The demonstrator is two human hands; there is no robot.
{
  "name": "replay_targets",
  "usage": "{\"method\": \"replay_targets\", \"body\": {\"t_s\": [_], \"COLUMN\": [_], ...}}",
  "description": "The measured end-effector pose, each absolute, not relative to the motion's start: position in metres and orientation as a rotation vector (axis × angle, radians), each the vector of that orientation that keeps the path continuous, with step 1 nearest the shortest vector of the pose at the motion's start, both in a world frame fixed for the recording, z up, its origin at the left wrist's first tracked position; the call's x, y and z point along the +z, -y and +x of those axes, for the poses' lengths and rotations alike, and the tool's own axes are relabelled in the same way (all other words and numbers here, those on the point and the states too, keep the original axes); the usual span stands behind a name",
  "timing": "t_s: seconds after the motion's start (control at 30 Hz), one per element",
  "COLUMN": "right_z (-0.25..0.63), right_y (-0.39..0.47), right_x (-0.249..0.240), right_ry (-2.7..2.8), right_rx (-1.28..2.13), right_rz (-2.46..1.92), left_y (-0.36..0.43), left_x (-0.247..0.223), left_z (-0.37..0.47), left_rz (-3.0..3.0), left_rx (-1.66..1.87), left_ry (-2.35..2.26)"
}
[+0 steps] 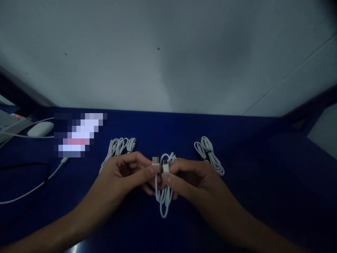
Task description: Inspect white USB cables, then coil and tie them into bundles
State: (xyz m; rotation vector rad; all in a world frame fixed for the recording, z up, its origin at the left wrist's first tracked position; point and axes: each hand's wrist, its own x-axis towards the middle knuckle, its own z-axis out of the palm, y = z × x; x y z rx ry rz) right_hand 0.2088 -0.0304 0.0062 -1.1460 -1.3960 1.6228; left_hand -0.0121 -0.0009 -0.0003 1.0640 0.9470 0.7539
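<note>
A coiled white cable [165, 202] hangs between my two hands above the blue table. My left hand [131, 174] pinches it near its wide USB plug [155, 161], which points away from me. Beside that plug, the narrower connector [165, 166] is between the thumb and fingers of my right hand [188, 177]. The two plugs stand side by side, a little apart. Some of the loops are hidden behind my fingers.
Tied white cables [118, 146] lie beyond my left hand, and another bundle [210, 154] beyond my right. At the left are a blurred-out bright device [83, 135], a white mouse-like object [40, 129], a power strip [13, 123] and loose cords. A pale wall [131, 70] rises behind the blue table [163, 130].
</note>
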Motion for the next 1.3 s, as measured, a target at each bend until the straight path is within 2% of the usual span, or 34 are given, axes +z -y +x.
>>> {"method": "replay_targets", "body": {"t_s": [0.43, 0.77, 1.3], "right_z": [0.2048, 0.2031, 0.2019], "right_y": [0.0288, 0.0297, 0.0292], "right_x": [0.0077, 0.0056, 0.005], "right_ry": [1.318, 1.346, 1.354], "right_rx": [1.631, 1.542, 1.547], "right_rz": [-1.039, -1.179, -1.163], "left_y": [0.003, -0.0012, 0.0014], "left_x": [-0.0002, -0.0017, 0.0024], "left_z": [-0.0135, -0.0152, -0.0142], "left_rz": [1.081, 1.116, 1.16], "left_rx": [0.756, 0.74, 0.742], "left_ry": [-0.979, -0.977, -0.996]}}
